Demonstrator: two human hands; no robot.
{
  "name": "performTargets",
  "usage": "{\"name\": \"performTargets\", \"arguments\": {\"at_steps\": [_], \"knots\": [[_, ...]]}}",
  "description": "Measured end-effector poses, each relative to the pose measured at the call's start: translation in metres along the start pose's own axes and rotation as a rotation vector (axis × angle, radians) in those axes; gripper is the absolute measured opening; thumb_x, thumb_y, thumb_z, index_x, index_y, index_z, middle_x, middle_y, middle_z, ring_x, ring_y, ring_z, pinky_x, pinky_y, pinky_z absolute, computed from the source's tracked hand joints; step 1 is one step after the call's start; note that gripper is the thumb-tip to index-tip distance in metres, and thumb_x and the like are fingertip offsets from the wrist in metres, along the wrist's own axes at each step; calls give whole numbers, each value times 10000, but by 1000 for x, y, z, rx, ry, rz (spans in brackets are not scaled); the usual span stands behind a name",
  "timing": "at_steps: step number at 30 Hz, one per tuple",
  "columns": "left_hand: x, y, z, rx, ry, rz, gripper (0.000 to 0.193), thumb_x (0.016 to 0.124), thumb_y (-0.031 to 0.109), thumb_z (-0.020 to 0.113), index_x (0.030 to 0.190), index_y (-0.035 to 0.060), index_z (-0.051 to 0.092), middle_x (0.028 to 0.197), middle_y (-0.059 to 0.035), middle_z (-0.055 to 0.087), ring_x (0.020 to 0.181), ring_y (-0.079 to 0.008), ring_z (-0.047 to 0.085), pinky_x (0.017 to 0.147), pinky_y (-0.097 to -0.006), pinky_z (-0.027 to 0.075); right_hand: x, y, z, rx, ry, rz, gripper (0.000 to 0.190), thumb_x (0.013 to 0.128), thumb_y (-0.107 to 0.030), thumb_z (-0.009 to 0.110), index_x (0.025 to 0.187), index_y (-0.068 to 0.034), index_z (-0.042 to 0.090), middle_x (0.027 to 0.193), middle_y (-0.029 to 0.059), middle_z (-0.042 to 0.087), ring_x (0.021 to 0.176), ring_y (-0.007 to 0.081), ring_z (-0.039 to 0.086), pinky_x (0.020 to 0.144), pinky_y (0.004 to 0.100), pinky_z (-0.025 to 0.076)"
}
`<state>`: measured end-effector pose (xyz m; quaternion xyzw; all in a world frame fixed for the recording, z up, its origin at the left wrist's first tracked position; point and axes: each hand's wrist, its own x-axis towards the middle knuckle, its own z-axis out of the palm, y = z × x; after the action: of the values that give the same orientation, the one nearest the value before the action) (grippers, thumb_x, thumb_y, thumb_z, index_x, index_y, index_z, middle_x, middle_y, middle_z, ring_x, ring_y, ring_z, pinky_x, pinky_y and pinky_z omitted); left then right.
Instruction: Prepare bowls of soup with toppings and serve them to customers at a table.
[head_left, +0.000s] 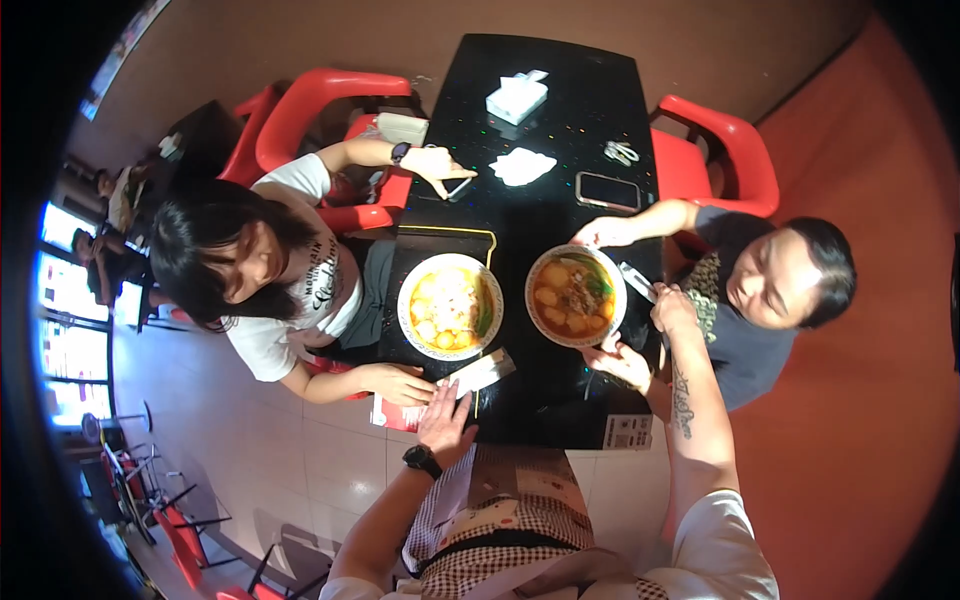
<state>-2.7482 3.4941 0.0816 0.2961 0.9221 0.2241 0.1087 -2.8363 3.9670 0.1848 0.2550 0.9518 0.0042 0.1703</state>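
My left hand (445, 426) reaches to the near left of the black table (547, 390), its fingertips at a paper-wrapped packet (474, 375). A seated person's hand also touches that packet, and whether my fingers grip it cannot be told. My right hand (673, 309) is closed around the end of another wrapped packet (637, 281) at the table's right edge. Between the two lie a bowl of soup (451, 307) on the left and a second bowl (576, 296) on the right. The person on the right has both hands at the second bowl's rim.
Farther back on the table are a tissue box (517, 100), crumpled tissues (523, 166), a phone (608, 191) and a coiled white cable (622, 153). The person on the left holds a phone (456, 187). Red chairs (716, 150) flank both sides.
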Motion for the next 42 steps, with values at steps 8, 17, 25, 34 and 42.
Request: {"name": "performTargets", "arguments": {"at_steps": [8, 17, 25, 34, 42], "knots": [[-6, 14, 0, -25, -8, -130, 718, 814, 309, 740, 1433, 52, 482, 1541, -253, 326, 1435, -442, 295, 1165, -547, 276, 54, 3, 41, 171, 135, -334, 604, 868, -121, 606, 1456, -136, 470, 1536, 147, 384, 1433, 329, 337, 1209, 406, 248], [-3, 12, 5, -35, 79, -83, 697, 807, 330, 755, 1398, 42, 523, 1502, -288, 374, 1398, -477, 345, 1139, -537, 322, 40, -10, 45, 197, 304, -429, 610, 872, -33, 524, 1473, -84, 430, 1571, 168, 336, 1457, 338, 305, 1204, 425, 252], [-117, -23, 11, -294, 162, -163, 543, 831, 218, 752, 1304, 27, 566, 1451, -288, 431, 1341, -476, 422, 1083, -505, 395, -193, -112, 98, 976, 484, -699, 256, 836, -60, 680, 1085, -11, 653, 985, 167, 668, 812, 264, 694, 715, 315, 566], [-418, -123, 81, -380, 317, -748, 573, 881, 328, 703, 1347, 44, 529, 1420, -308, 448, 1303, -460, 449, 1081, -490, 395, -324, -286, 177, 384, -367, -992, 460, 860, -369, 653, 1215, -76, 642, 1085, 173, 688, 987, 329, 677, 863, 417, 547], [-632, -206, 45, -530, 478, -1035, 611, 904, 431, 645, 1363, 45, 528, 1438, -302, 432, 1330, -447, 430, 1105, -480, 376, -470, -428, 217, -79, -600, -887, 574, 830, -424, 670, 1290, -84, 616, 1192, 184, 675, 1084, 333, 654, 947, 415, 514]]}}
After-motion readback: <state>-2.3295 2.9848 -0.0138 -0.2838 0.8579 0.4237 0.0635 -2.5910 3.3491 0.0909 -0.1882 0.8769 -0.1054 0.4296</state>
